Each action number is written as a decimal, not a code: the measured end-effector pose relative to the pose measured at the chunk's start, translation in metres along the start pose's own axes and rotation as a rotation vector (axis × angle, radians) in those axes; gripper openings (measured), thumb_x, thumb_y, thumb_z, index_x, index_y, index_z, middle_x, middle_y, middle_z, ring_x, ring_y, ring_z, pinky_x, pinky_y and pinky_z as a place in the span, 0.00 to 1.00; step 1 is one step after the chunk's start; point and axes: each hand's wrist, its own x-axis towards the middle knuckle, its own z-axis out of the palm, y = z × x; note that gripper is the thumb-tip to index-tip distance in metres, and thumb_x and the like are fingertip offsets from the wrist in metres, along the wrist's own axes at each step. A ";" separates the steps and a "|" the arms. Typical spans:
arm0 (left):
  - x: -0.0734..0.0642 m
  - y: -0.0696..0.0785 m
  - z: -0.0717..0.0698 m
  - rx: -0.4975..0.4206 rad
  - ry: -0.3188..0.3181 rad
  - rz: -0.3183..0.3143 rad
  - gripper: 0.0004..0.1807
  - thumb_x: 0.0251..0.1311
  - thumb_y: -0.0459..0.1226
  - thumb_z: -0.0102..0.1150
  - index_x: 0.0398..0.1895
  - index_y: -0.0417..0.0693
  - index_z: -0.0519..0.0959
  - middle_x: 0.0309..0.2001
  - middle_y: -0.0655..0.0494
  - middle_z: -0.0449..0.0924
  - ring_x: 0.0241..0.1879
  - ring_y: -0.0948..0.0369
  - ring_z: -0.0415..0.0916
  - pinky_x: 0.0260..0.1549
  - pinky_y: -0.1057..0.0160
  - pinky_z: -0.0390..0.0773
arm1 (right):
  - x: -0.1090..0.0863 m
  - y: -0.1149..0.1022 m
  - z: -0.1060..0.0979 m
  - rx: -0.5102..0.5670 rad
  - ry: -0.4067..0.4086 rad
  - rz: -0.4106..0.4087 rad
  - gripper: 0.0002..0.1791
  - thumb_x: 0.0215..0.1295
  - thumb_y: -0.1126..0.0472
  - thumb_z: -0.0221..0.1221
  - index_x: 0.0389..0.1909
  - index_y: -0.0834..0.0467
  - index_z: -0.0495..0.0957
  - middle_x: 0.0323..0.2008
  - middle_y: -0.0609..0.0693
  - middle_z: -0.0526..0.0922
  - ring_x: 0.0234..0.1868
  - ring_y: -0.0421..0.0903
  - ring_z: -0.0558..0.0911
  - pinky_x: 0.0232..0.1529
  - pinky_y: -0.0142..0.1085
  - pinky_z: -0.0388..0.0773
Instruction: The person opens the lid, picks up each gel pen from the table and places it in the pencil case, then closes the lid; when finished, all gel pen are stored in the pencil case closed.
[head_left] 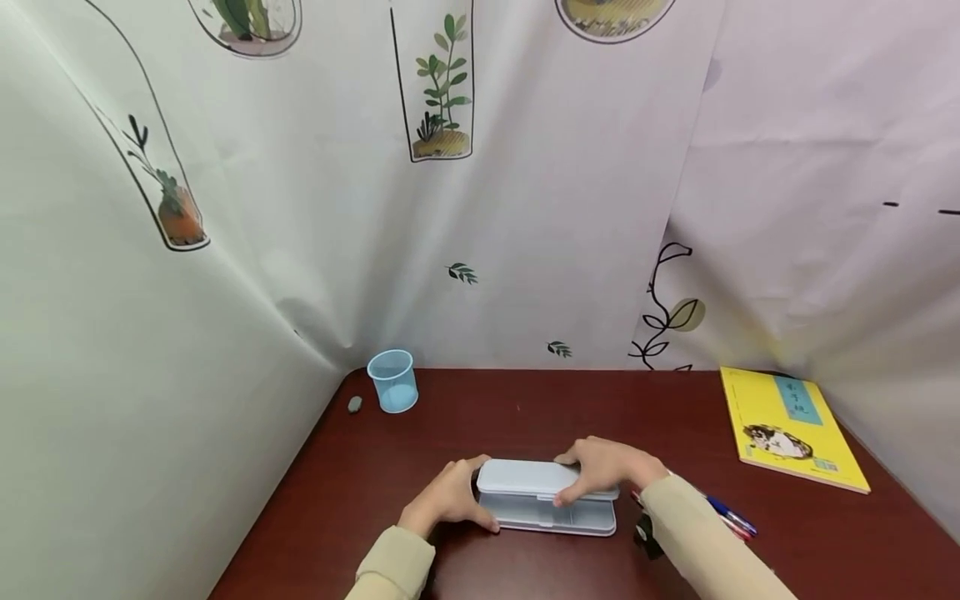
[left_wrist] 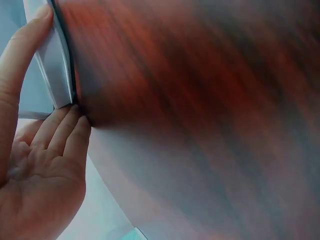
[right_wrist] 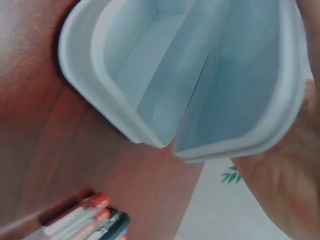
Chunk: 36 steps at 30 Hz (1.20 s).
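Note:
A pale grey-white pencil case [head_left: 510, 510] lies lengthwise on the table, its hinged lid [head_left: 525, 477] partly raised. My left hand [head_left: 450, 492] grips the case's left end, thumb at the front edge and fingers round the back corner; the left wrist view shows the thumb [left_wrist: 31, 37] along the rim. Toward the right end, my right hand [head_left: 603, 462] holds the lid, thumb at its front edge and fingers behind. In the right wrist view, the case's interior [right_wrist: 150, 55] shows bare walls and floor, with the lid tilted up from the base.
Several pens [head_left: 731, 521] with red, blue and black parts lie right of the case, partly behind the right sleeve. A yellow book [head_left: 787, 442] lies at the right. At the back left stand a blue cup [head_left: 393, 383] and a small grey lump [head_left: 355, 404], near a patterned curtain [head_left: 525, 208].

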 end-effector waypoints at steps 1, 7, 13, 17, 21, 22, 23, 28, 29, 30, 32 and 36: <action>-0.001 0.000 0.001 -0.008 -0.004 -0.004 0.56 0.26 0.48 0.85 0.65 0.40 0.71 0.53 0.51 0.81 0.54 0.58 0.77 0.55 0.56 0.76 | -0.003 0.003 0.001 0.031 0.008 -0.006 0.44 0.47 0.35 0.70 0.59 0.61 0.79 0.53 0.52 0.84 0.48 0.41 0.83 0.49 0.42 0.80; -0.004 0.001 0.000 -0.053 0.010 0.006 0.55 0.25 0.48 0.85 0.64 0.38 0.72 0.51 0.56 0.83 0.54 0.61 0.76 0.57 0.57 0.75 | -0.012 0.012 0.000 0.134 0.084 -0.072 0.36 0.52 0.36 0.68 0.54 0.58 0.82 0.51 0.51 0.85 0.50 0.40 0.83 0.47 0.38 0.81; -0.005 0.001 0.000 -0.020 0.019 0.010 0.53 0.27 0.48 0.85 0.61 0.34 0.74 0.55 0.48 0.82 0.55 0.58 0.77 0.55 0.57 0.76 | -0.014 0.020 -0.005 0.276 0.205 -0.088 0.24 0.60 0.38 0.63 0.46 0.51 0.86 0.42 0.45 0.88 0.39 0.37 0.84 0.38 0.36 0.81; -0.004 0.001 0.002 0.016 0.025 0.012 0.55 0.28 0.49 0.84 0.64 0.33 0.71 0.59 0.42 0.78 0.58 0.55 0.75 0.56 0.55 0.76 | -0.017 0.027 -0.003 0.340 0.345 0.003 0.22 0.62 0.40 0.62 0.48 0.51 0.85 0.47 0.48 0.86 0.47 0.44 0.83 0.42 0.41 0.81; -0.005 0.000 0.005 0.009 0.015 0.005 0.55 0.31 0.51 0.83 0.66 0.37 0.71 0.59 0.44 0.78 0.57 0.57 0.75 0.54 0.57 0.76 | -0.019 0.033 0.004 0.562 0.483 0.138 0.22 0.65 0.45 0.61 0.53 0.55 0.82 0.53 0.53 0.83 0.55 0.51 0.80 0.52 0.49 0.78; -0.006 -0.001 0.006 0.007 0.015 0.004 0.55 0.31 0.51 0.82 0.66 0.38 0.71 0.59 0.44 0.79 0.56 0.58 0.75 0.53 0.57 0.76 | -0.018 0.035 0.006 0.641 0.511 0.162 0.23 0.66 0.46 0.61 0.54 0.57 0.81 0.55 0.54 0.82 0.57 0.53 0.79 0.56 0.52 0.76; -0.006 -0.002 0.007 0.006 0.015 0.005 0.54 0.31 0.52 0.82 0.67 0.40 0.71 0.58 0.46 0.79 0.56 0.59 0.75 0.53 0.58 0.76 | -0.017 0.036 0.009 0.719 0.539 0.182 0.23 0.67 0.47 0.60 0.56 0.58 0.80 0.57 0.56 0.80 0.60 0.55 0.77 0.60 0.54 0.72; -0.006 -0.003 0.008 0.007 0.031 0.033 0.53 0.31 0.52 0.83 0.66 0.44 0.72 0.57 0.49 0.80 0.55 0.60 0.76 0.53 0.58 0.76 | -0.012 0.040 0.017 0.984 0.622 0.246 0.26 0.70 0.50 0.57 0.61 0.64 0.75 0.63 0.61 0.74 0.69 0.58 0.67 0.67 0.61 0.60; -0.006 -0.003 0.008 0.008 0.032 0.037 0.53 0.30 0.52 0.83 0.65 0.44 0.73 0.56 0.49 0.81 0.55 0.60 0.76 0.54 0.58 0.76 | -0.010 0.039 0.019 0.998 0.640 0.259 0.26 0.70 0.51 0.57 0.60 0.65 0.75 0.63 0.61 0.74 0.68 0.58 0.68 0.67 0.60 0.61; -0.006 -0.002 0.008 0.009 0.030 0.039 0.52 0.30 0.52 0.83 0.65 0.44 0.73 0.56 0.49 0.81 0.55 0.59 0.76 0.54 0.57 0.76 | -0.009 0.039 0.020 1.006 0.654 0.274 0.25 0.70 0.51 0.58 0.59 0.66 0.76 0.63 0.62 0.74 0.68 0.59 0.69 0.66 0.60 0.62; -0.006 0.001 0.006 0.019 0.027 0.042 0.51 0.30 0.51 0.83 0.64 0.43 0.74 0.55 0.50 0.81 0.54 0.59 0.77 0.54 0.57 0.77 | -0.005 0.040 0.019 1.002 0.672 0.289 0.24 0.71 0.53 0.57 0.58 0.68 0.76 0.61 0.64 0.75 0.66 0.59 0.71 0.65 0.59 0.65; -0.006 0.007 0.002 0.050 0.020 0.052 0.50 0.29 0.51 0.84 0.61 0.41 0.76 0.53 0.51 0.82 0.52 0.59 0.78 0.52 0.57 0.78 | 0.002 0.042 0.016 0.992 0.664 0.298 0.24 0.74 0.55 0.53 0.58 0.71 0.74 0.62 0.68 0.74 0.65 0.62 0.72 0.63 0.57 0.68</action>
